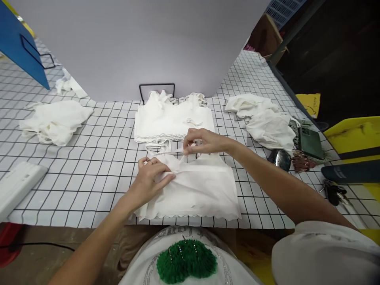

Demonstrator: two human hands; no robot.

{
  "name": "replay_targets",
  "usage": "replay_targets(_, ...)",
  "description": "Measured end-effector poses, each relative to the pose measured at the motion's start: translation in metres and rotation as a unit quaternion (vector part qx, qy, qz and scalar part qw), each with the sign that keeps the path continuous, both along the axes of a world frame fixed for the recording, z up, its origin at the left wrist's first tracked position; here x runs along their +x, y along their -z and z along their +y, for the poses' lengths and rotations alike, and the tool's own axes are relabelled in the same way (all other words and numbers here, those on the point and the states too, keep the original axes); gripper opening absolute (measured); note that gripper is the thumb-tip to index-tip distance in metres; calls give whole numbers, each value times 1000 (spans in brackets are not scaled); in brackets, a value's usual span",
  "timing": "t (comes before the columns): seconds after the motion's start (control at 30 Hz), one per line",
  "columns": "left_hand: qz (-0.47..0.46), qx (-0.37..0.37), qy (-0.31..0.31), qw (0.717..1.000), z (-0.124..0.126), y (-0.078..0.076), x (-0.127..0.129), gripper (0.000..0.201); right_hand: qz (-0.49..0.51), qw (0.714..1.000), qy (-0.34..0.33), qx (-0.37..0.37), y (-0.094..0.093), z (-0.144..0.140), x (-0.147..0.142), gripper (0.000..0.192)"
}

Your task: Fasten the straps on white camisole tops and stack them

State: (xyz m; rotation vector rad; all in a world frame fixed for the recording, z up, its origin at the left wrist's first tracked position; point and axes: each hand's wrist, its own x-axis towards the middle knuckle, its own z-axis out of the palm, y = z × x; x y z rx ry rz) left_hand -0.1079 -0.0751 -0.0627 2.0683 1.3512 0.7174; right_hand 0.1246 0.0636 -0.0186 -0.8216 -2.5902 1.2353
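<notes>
A white camisole (204, 194) with a scalloped hem lies flat on the checked tablecloth, hem toward me. With thumb and forefinger together, my left hand (152, 176) pinches the cloth near its upper left edge; a ring shows on one finger. My right hand (203, 141) is closed at the top of the same garment, its fingertips gripping a thin strap near the neckline. Just beyond both hands lies a neat stack of white camisoles (175, 120), straps pointing away from me. Loose straps lie between the stack and the nearer camisole.
Crumpled white garments lie at the left (57, 120) and right (264, 120). A large grey-white panel (148, 43) stands behind the stack. Farther right are a dark green phone (310, 142), a black rounded object (280, 159) and keys (335, 192). A white box-like device (22, 186) sits left.
</notes>
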Motion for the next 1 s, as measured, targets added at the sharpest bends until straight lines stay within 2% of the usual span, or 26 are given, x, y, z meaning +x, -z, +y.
replay_targets(0.13, 26, -73, 31, 996, 5, -11, -20, 28, 17, 999, 22, 37, -2, 17, -21, 29)
replay_targets(0.3, 57, -133, 14, 989, 8, -12, -30, 39, 46, 993, 52, 94, 17, 28, -51, 25)
replay_targets(0.47, 90, -140, -13, 986, 11, -13, -38, 42, 35, 995, 29, 88, 40, 35, -77, 19)
replay_targets(0.6, 117, -138, -9, 983, 16, -14, -47, 40, 31, 987, 47, 152, 47, 29, -82, 12)
replay_targets(0.7, 127, -103, -12, 987, 17, -12, -55, 37, 36, 965, 123, 228, 40, 10, -55, 28)
replay_targets(0.77, 125, -83, -29, 988, 15, -6, -61, 37, 37, 948, 190, 254, 34, -11, -20, 27)
replay_targets(0.87, 96, -76, -66, 990, 7, 3, -68, 39, 31, 915, 305, 262, 31, -54, 45, 11)
replay_targets(0.93, 66, -71, -96, 991, -1, 8, -69, 42, 7, 892, 367, 263, 34, -88, 82, 17)
replay_targets(1.0, 55, -48, -158, 985, -14, 8, -67, 47, -21, 879, 399, 260, 41, -121, 106, 24)
